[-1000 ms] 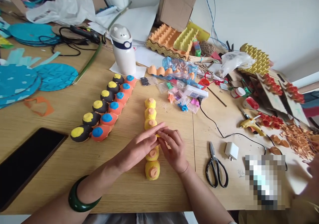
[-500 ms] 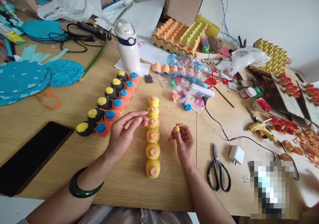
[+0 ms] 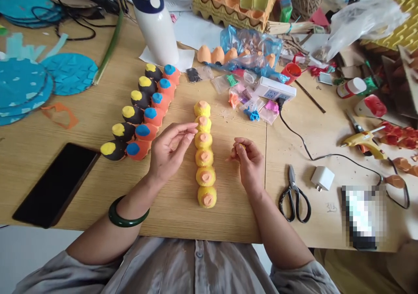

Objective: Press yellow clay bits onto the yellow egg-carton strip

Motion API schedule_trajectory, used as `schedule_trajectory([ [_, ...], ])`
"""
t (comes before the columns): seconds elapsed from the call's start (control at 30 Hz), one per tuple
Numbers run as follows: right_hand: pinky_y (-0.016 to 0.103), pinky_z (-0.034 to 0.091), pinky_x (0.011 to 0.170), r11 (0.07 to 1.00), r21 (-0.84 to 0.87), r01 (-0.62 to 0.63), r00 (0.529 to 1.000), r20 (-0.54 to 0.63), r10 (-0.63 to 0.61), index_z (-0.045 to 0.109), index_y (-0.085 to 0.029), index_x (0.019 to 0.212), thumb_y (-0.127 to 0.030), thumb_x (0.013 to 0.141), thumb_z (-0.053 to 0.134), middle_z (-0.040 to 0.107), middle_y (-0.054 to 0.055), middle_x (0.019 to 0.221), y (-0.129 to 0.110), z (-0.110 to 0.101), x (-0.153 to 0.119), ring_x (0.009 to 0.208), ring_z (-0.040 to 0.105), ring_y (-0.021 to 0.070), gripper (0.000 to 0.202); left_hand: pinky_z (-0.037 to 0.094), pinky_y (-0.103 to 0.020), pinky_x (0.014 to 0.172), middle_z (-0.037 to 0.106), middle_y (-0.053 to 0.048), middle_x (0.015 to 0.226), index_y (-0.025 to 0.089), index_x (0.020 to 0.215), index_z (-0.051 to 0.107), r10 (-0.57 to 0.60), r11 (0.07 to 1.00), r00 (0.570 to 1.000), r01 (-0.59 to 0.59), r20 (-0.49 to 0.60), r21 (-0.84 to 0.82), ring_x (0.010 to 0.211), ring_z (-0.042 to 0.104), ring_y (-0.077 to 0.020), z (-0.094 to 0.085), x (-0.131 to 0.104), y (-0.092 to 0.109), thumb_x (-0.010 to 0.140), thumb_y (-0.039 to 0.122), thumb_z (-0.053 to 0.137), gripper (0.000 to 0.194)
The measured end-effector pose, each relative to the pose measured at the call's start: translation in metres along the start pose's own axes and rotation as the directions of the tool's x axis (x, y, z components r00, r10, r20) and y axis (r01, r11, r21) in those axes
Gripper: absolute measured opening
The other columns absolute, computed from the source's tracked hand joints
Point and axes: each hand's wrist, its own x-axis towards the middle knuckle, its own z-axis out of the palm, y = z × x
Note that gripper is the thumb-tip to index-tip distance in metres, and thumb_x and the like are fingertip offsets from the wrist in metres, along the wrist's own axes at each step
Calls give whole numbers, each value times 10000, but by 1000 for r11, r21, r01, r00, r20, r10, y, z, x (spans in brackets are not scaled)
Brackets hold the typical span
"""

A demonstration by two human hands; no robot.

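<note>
A row of yellow egg-carton cups [image 3: 204, 157], each topped with a peach-coloured disc, runs lengthwise in front of me. My left hand [image 3: 170, 148] is at its left side, fingers stretched toward the upper cups and thumb close beneath them. Nothing shows between those fingers, and whether the tips touch a cup I cannot tell. To the right of the row, my right hand [image 3: 248, 161] is closed, pinching a small lump of yellow clay [image 3: 241, 146] between thumb and fingers. Black cups with yellow tops [image 3: 132, 114] and orange cups with blue tops [image 3: 152, 113] stand left.
Scissors [image 3: 294, 196] and a white charger [image 3: 322, 178] lie at right. A phone [image 3: 57, 185] rests at left. Behind are a white tumbler [image 3: 156, 28], a power strip [image 3: 274, 88] with a trailing cord, clay packets [image 3: 252, 111], egg trays [image 3: 228, 11] and a glue gun [image 3: 365, 141].
The view has tilted downward, so my shirt shows more and the table sits higher. My hands keep nearly the same places beside the row; the yellow lump is now more covered by my right fingers.
</note>
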Motion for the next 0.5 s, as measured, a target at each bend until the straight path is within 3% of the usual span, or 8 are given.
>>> schedule_trajectory([
  [0.17, 211, 383, 353, 998, -50, -29, 996, 87, 34, 707, -211, 995, -502, 942, 674, 433, -84, 556, 1, 0, -2, 412, 355, 78, 298, 423, -442, 1198, 638, -82, 1385, 274, 1246, 746, 191, 936, 947, -255, 258, 243, 1327, 572, -277, 0, 3, -3, 946, 327, 660, 317],
  [0.3, 224, 424, 422, 997, -70, 15, 999, 47, -12, 712, -231, 1010, -506, 902, 733, 455, -71, 589, 5, -2, 0, 468, 441, 91, 297, 313, -515, 1269, 517, -82, 1553, 290, 1292, 728, 219, 931, 901, -308, 373, 197, 1485, 436, -343, 0, 4, -6, 870, 353, 766, 429],
  [0.4, 228, 448, 451, 999, -50, 8, 1000, 15, -7, 698, -244, 1055, -497, 902, 734, 527, -50, 656, 5, -2, 3, 528, 516, 104, 299, 167, -572, 1313, 372, -57, 1677, 311, 1362, 682, 235, 924, 840, -349, 490, 154, 1594, 226, -385, 0, 5, -8, 783, 399, 859, 612],
  [0.5, 230, 489, 481, 1000, -26, -12, 1000, 10, 12, 689, -241, 1061, -463, 905, 734, 591, -40, 713, 4, -1, 4, 538, 548, 98, 275, 106, -615, 1307, 228, -68, 1742, 306, 1426, 629, 210, 910, 779, -376, 591, 174, 1625, 73, -399, 0, 6, -12, 750, 455, 876, 735],
])
